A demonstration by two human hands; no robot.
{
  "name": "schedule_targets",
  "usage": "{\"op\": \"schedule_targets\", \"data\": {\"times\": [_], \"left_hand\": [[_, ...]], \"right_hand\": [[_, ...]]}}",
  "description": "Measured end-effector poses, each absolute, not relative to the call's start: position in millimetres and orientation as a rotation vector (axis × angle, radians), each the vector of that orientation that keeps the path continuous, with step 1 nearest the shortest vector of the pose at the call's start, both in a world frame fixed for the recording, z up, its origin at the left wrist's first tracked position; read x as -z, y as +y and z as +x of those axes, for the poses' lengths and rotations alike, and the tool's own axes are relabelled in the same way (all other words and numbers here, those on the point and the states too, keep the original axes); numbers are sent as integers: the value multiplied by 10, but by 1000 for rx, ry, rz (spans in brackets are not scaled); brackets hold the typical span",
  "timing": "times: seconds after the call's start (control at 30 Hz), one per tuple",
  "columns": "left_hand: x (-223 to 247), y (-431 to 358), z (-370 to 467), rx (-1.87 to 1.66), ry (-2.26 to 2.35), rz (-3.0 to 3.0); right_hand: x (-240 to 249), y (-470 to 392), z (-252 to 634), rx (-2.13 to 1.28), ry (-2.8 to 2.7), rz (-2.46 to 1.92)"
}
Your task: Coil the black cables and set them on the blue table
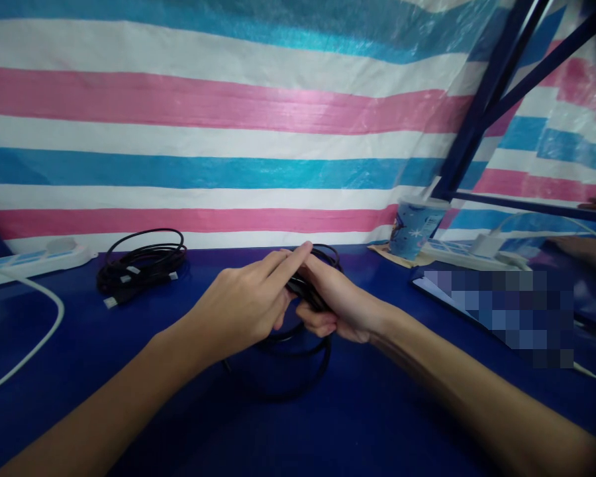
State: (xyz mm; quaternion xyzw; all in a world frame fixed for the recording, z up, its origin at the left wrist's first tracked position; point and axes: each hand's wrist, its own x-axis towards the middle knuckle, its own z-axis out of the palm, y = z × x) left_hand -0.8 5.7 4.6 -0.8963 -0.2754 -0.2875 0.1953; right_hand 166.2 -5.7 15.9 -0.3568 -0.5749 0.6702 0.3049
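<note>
Over the middle of the blue table, my left hand (251, 296) and my right hand (338, 296) meet around a black cable (302, 289). Several strands are bunched in my right hand, whose fingers curl under them. My left fingers close on the bundle from the other side, with the index finger reaching across the top. Loops of the same cable hang or lie below and behind my hands. My fingers cover the middle of the bundle, and the cable's plugs cannot be made out.
A coiled black cable with USB plugs (142, 265) lies to the left, beside a white power strip (44, 257). On the right are a blue paper cup (417, 228), another power strip (451, 253) and a blurred-out phone-like device (496, 315). Another person's arm (583, 255) shows at far right.
</note>
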Motion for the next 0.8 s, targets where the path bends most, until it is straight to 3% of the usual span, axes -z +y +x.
{"op": "schedule_targets", "data": {"times": [0.13,0.33,0.57,0.8], "left_hand": [[-111,41,-13,819,-779,-2706],[-189,116,-96,711,-865,-2537],[-292,313,-322,1089,-1456,-2102],[-226,190,-121,831,-1328,-2250]], "right_hand": [[-158,-54,1654,-1763,-1526,-972],[-120,-44,1636,-1617,-1412,-866],[13,-78,1468,-1470,-1222,-588],[-98,-93,1550,-1536,-1320,-705]]}}
